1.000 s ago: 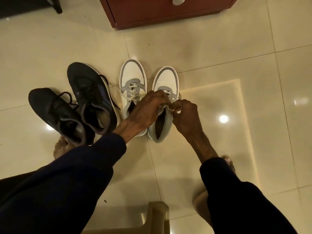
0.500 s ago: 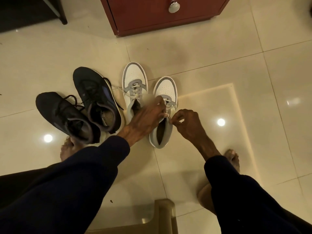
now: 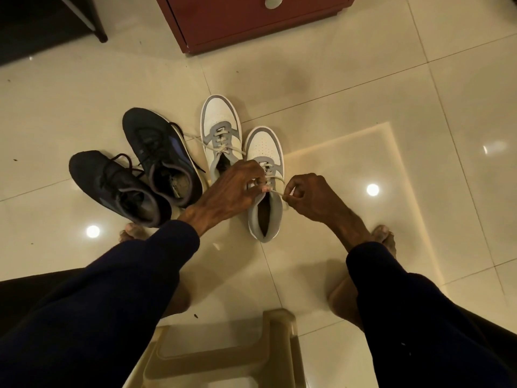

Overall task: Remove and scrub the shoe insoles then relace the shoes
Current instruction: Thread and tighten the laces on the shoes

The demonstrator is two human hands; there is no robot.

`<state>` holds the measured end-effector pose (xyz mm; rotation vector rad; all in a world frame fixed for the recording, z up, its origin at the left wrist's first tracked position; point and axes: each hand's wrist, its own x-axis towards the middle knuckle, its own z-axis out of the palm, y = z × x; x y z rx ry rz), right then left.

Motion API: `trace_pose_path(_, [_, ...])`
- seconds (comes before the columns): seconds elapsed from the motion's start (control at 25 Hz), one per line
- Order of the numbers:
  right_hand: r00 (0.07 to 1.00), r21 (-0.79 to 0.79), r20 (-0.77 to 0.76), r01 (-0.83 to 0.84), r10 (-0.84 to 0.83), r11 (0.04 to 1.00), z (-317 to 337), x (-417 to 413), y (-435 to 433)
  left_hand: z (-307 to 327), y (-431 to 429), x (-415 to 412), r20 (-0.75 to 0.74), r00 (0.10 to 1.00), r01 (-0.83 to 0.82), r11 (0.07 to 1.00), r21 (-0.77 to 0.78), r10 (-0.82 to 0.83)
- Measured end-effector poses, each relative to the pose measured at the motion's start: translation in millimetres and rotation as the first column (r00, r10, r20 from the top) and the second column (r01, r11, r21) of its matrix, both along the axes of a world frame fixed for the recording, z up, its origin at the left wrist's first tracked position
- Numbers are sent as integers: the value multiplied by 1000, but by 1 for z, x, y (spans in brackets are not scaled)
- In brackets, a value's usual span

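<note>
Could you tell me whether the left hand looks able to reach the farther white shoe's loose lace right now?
Probably yes: the left hand sits right beside that loose lace with nothing between them, but it must first release the nearer shoe's lace.

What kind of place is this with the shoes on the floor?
Most likely a room inside a home. The floor is glossy cream tiles, a dark red wooden cabinet with a round silver knob stands on it, and a beige plastic stool sits by the person's legs.
</note>
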<state>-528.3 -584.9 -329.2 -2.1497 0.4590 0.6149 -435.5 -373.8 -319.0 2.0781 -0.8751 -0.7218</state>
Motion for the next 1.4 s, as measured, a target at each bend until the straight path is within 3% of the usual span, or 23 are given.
trace_pose_path(0.12, [991,-44,-86,-108,103,993,8,5,-10,0,8,-9,132,988,-85,996,-2,84])
trace_pose_path(0.2, [997,-1,-60,-56,56,998,18,9,-15,4,9,-16,119,965,-232,973,-19,233])
trace_pose_path(0.28, [997,37,45,54,-56,998,23,11,-16,8,9,-19,-10,917,-400,915,-53,400])
trace_pose_path(0.36, [946,163,94,294,-311,942,18,7,-10,6,7,-21,-273,787,-594,799,-93,553])
trace_pose_path(0.44, [759,425,-54,605,-649,673,9,0,1,-3,4,-24,-539,493,-820,571,-27,683])
trace_pose_path(0.52, [537,556,-281,767,-796,321,4,-8,11,-11,0,-27,-698,187,-937,338,84,691])
trace_pose_path(0.56, [442,578,-375,799,-815,167,3,-10,14,-15,-3,-31,-734,131,-947,303,106,666])
trace_pose_path(0.64, [323,601,-491,798,-809,-46,0,-12,21,-19,-12,-40,-785,134,-942,325,90,604])
trace_pose_path(0.72, [316,630,-523,768,-791,-110,-1,-7,27,-22,-19,-44,-818,116,-938,333,96,564])
trace_pose_path(0.88, [451,692,-477,722,-754,-6,2,14,29,-22,-26,-37,-845,140,-936,347,56,516])
trace_pose_path(0.96, [560,676,-355,707,-748,208,1,22,30,-20,-27,-34,-855,192,-928,373,2,482])
trace_pose_path(1.04, [679,623,-204,646,-705,441,-4,25,31,-22,-28,-34,-778,353,-880,466,-87,520])
trace_pose_path(1.12, [746,584,-98,579,-659,569,-7,25,33,-25,-31,-34,-645,534,-791,593,-152,547])
trace_pose_path(1.24, [758,498,25,556,-652,665,-9,26,31,-28,-35,-30,-565,603,-747,648,-152,563])
trace_pose_path(1.4, [758,376,50,589,-651,715,-11,27,32,-38,-31,-23,-541,665,-688,704,-177,514])
